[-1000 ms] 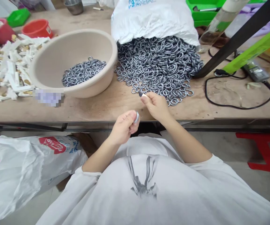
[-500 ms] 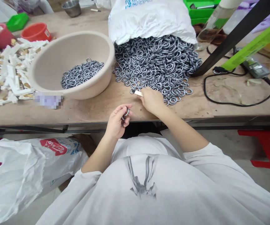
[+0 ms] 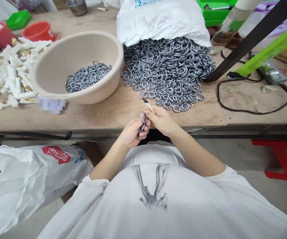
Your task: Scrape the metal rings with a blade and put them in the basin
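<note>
Close together at the table's front edge, my two hands meet over several grey rings. My left hand (image 3: 133,132) is closed around the rings (image 3: 142,126), which stick out between thumb and fingers. In my right hand (image 3: 163,120) is a small knife (image 3: 148,106) with a pale handle and a short dark blade, pointing up and left. The right thumb is beside the uppermost ring; whether it grips that ring too I cannot tell. Just beyond lies a large pile of grey rings (image 3: 168,69), spilling from a white sack (image 3: 163,23).
To the left, a beige basin (image 3: 77,46) holds more rings. White scraps (image 3: 14,79) and a red tub (image 3: 38,31) lie farther left. On the right are a dark post (image 3: 248,43), a green bar (image 3: 270,49) and a black cable (image 3: 248,111). Another white sack (image 3: 34,179) stands below the table.
My right hand has come back from the edge of the ring pile, knife still in it, to my left hand. My left hand has shifted slightly right and closer to it.
</note>
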A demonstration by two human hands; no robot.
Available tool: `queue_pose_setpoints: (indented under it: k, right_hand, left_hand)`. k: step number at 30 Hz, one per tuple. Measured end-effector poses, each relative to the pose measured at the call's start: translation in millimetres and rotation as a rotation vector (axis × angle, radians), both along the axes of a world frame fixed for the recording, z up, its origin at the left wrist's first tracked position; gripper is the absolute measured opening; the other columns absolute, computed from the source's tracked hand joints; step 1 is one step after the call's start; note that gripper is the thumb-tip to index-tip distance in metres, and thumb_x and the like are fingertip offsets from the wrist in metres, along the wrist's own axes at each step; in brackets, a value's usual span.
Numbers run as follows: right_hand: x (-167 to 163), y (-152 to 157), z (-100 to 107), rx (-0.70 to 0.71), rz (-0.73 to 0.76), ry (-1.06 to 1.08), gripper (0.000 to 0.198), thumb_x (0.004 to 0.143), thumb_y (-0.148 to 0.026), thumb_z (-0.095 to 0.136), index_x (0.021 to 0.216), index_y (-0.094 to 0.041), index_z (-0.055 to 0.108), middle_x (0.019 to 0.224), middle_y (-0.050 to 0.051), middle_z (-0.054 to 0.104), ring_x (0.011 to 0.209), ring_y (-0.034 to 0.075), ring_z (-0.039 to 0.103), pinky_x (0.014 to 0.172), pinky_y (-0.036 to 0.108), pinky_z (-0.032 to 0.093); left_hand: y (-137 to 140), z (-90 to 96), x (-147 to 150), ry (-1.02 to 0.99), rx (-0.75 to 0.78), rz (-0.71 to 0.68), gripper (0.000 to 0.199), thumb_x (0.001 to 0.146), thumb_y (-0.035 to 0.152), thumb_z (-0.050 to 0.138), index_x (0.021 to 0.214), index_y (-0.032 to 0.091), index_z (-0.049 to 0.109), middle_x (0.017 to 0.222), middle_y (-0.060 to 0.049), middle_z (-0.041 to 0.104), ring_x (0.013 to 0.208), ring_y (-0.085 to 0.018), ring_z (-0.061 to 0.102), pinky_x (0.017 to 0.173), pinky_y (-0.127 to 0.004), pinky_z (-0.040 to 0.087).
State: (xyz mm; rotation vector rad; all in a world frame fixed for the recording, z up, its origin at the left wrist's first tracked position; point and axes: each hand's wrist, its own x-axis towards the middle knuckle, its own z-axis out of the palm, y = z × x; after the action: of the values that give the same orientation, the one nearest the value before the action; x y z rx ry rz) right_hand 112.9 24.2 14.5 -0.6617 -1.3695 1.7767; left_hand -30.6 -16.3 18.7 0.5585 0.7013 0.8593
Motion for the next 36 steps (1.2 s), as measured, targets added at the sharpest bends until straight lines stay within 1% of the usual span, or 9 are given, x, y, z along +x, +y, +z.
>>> queue_pose_setpoints:
  k: [6,9,13,16,20,26,30,33,36]
  right_hand:
    - [-2.0,-5.7,4.8,0.156,-0.096,-0.064,0.057,0.081,-0.067,0.081,0.093,-0.017,0.057,0.080,0.001,0.061,0.068,0.016,0.061,0.065,0.027,0.054]
    - [-1.6,-9.6,5.4,0.250,-0.135,-0.129,0.051,0.086,-0.062,0.079,0.097,-0.017,0.058,0.082,0.000,0.060,0.067,0.017,0.059,0.061,0.028,0.050]
    - [2.1,-12.7,4.9,0.589,-0.319,-0.312,0.050,0.099,-0.068,0.059,0.099,-0.018,0.063,0.088,0.004,0.063,0.081,0.022,0.059,0.072,0.033,0.044]
    - [5.8,-15.2,5.1,0.855,-0.422,-0.493,0.057,0.106,-0.068,0.045,0.091,-0.017,0.064,0.084,0.005,0.060,0.079,0.021,0.055,0.069,0.033,0.038]
    - [8.4,-18.6,2.1,0.965,-0.418,-0.600,0.056,0.109,-0.062,0.042,0.083,-0.016,0.060,0.076,0.003,0.052,0.069,0.018,0.049,0.061,0.033,0.031]
    - [5.9,-23.1,1.6,0.988,-0.403,-0.583,0.048,0.109,-0.053,0.048,0.078,-0.017,0.055,0.073,0.001,0.049,0.065,0.016,0.046,0.059,0.031,0.029]
    - [9.9,-13.2,-5.0,0.800,-0.325,-0.557,0.045,0.106,-0.050,0.047,0.076,-0.017,0.055,0.070,0.000,0.053,0.063,0.016,0.049,0.060,0.030,0.032]
    - [20.2,6.3,-14.5,0.602,-0.495,-0.655,0.046,0.101,-0.054,0.049,0.073,-0.018,0.057,0.061,-0.001,0.049,0.058,0.017,0.046,0.058,0.030,0.029]
    - [27.2,26.1,-15.3,0.599,-0.531,-0.862,0.037,0.103,-0.047,0.053,0.084,-0.018,0.065,0.068,0.000,0.057,0.065,0.020,0.054,0.060,0.030,0.031]
  left_hand:
    - [-4.6,1.9,3.5,0.020,0.074,0.244,0.055,0.070,0.050,0.084,0.076,0.013,0.044,0.062,0.005,0.040,0.042,-0.001,0.029,0.038,-0.014,0.017]
    - [-6.5,3.8,6.8,0.009,0.085,0.255,0.054,0.069,0.047,0.085,0.075,0.014,0.043,0.061,0.006,0.039,0.042,-0.002,0.029,0.038,-0.014,0.018]
    - [-7.1,5.7,7.2,-0.037,0.056,0.291,0.051,0.075,0.047,0.081,0.075,0.014,0.042,0.060,0.006,0.034,0.041,-0.001,0.027,0.037,-0.014,0.018]
    - [-6.9,5.1,6.3,-0.054,0.031,0.349,0.048,0.079,0.044,0.077,0.074,0.014,0.041,0.060,0.006,0.035,0.041,-0.001,0.028,0.037,-0.014,0.018]
    - [-6.9,4.5,7.0,-0.060,0.002,0.395,0.048,0.082,0.043,0.075,0.073,0.014,0.038,0.059,0.006,0.036,0.040,-0.002,0.027,0.037,-0.015,0.018]
    - [-5.6,5.4,7.9,-0.050,-0.037,0.382,0.047,0.083,0.042,0.075,0.074,0.015,0.037,0.055,0.007,0.034,0.039,-0.002,0.027,0.037,-0.016,0.017]
    - [-12.1,7.7,7.1,-0.030,0.055,0.324,0.049,0.080,0.045,0.077,0.072,0.015,0.039,0.055,0.006,0.032,0.039,-0.003,0.025,0.038,-0.016,0.017]
    - [-18.0,11.7,5.3,-0.033,0.158,0.212,0.054,0.078,0.049,0.078,0.066,0.013,0.040,0.055,0.005,0.032,0.040,-0.002,0.027,0.039,-0.016,0.020]
    - [-16.2,12.5,1.8,-0.044,0.134,0.233,0.053,0.076,0.049,0.080,0.068,0.013,0.041,0.057,0.005,0.034,0.040,-0.002,0.029,0.039,-0.016,0.021]
